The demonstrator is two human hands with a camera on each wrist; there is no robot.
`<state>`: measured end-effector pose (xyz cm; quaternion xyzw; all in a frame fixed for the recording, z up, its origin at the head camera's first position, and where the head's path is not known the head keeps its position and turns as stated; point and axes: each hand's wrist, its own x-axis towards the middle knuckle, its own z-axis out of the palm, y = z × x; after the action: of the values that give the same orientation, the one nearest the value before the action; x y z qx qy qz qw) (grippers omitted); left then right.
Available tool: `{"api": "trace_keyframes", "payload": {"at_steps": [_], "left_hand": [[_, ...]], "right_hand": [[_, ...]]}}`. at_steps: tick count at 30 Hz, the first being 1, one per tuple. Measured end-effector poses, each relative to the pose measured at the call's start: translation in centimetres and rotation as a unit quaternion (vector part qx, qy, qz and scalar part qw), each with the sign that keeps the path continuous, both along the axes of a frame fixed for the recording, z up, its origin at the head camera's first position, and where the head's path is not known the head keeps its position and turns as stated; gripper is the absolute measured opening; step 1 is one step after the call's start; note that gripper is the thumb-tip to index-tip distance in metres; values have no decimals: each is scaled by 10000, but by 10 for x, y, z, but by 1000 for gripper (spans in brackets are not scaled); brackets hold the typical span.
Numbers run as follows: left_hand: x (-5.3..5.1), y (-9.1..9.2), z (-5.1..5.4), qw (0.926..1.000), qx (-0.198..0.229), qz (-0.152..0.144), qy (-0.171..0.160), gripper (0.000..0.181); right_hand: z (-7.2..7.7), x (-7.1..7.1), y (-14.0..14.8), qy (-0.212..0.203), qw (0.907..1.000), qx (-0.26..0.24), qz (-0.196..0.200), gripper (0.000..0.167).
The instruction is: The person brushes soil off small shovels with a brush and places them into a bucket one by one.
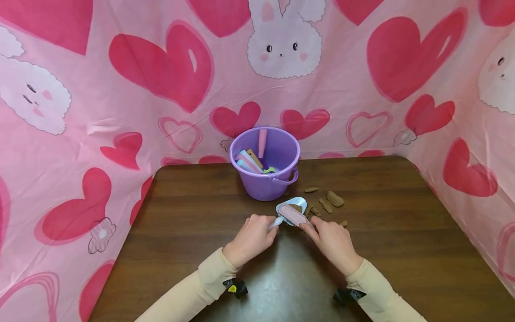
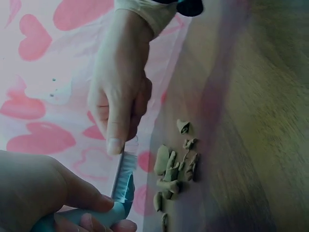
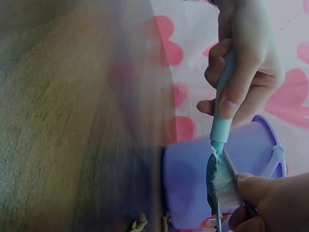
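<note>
In the head view my left hand grips the handle of a small light-blue shovel. A bit of brown clay lies on its blade. My right hand holds a pink-backed brush over the shovel. White bristles of the brush touch or nearly touch the blade in the right wrist view. Just right of the shovel, several brown clay pieces lie scattered on the table. Part of the blade is hidden under the brush.
A purple bucket stands behind the shovel, its handle hanging at the right. Inside are a pink handle, a blue-and-pink item and other things. The brown wooden table ends at a pink heart-patterned cloth.
</note>
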<state>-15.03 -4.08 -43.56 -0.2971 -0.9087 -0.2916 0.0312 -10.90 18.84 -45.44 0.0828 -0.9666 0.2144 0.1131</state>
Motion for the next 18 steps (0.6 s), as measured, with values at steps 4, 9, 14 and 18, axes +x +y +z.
{"api": "trace_keyframes", "payload": {"at_steps": [4, 9, 14, 18], "left_hand": [[0, -2, 5, 10000, -6, -78, 37, 33], [2, -1, 8, 9999, 31, -89, -129, 32], [2, -1, 6, 9998, 73, -71, -146, 34], [1, -1, 4, 9999, 99, -72, -52, 34]], "right_hand": [[2, -1, 2, -93, 9996, -89, -243, 42], [4, -1, 4, -7, 9993, -92, -357, 41], [3, -1, 4, -68, 9988, -108, -478, 41], [3, -3, 4, -40, 9981, -123, -595, 40]]}}
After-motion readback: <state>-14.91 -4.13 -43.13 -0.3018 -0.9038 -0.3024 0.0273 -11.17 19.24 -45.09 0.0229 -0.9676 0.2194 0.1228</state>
